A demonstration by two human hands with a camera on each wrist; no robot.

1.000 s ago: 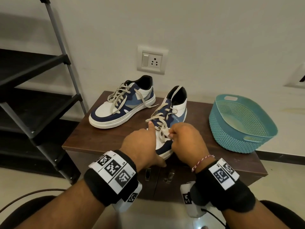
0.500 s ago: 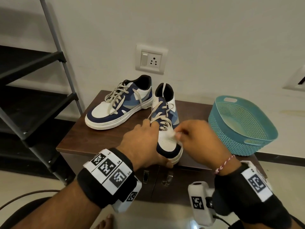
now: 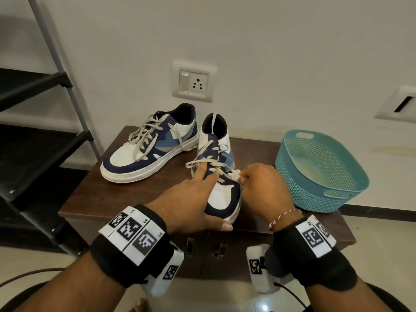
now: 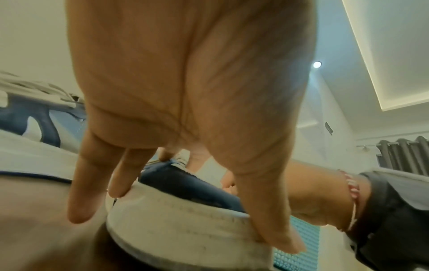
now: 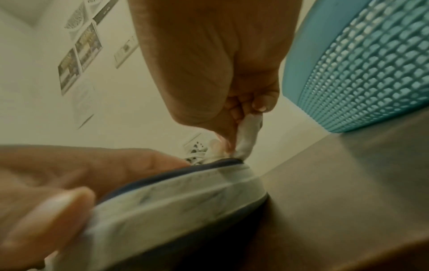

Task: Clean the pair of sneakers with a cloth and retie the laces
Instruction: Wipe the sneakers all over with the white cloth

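Two blue-and-white sneakers with loose beige laces stand on a brown cabinet top (image 3: 135, 194). The far sneaker (image 3: 148, 149) lies at the back left, untouched. The near sneaker (image 3: 222, 194) points its toe at me. My left hand (image 3: 198, 199) holds its toe: the thumb lies along the front of the sole (image 4: 185, 220), the index finger is stretched out on the laces. My right hand (image 3: 258, 188) pinches a small white cloth (image 3: 235, 176) against the right side of the toe box. The right wrist view shows the cloth (image 5: 248, 135) touching the shoe's upper edge.
A teal perforated basket (image 3: 319, 170) stands at the right on the cabinet, close to my right hand. A black shelf rack (image 3: 45, 143) stands to the left. A wall socket (image 3: 193, 83) is behind the shoes. The cabinet's front edge runs just under the near toe.
The near sneaker has been turned so its toe faces me and its heel the wall. My right hand with the cloth moved to the toe's right side. My left index finger now lies on the laces.
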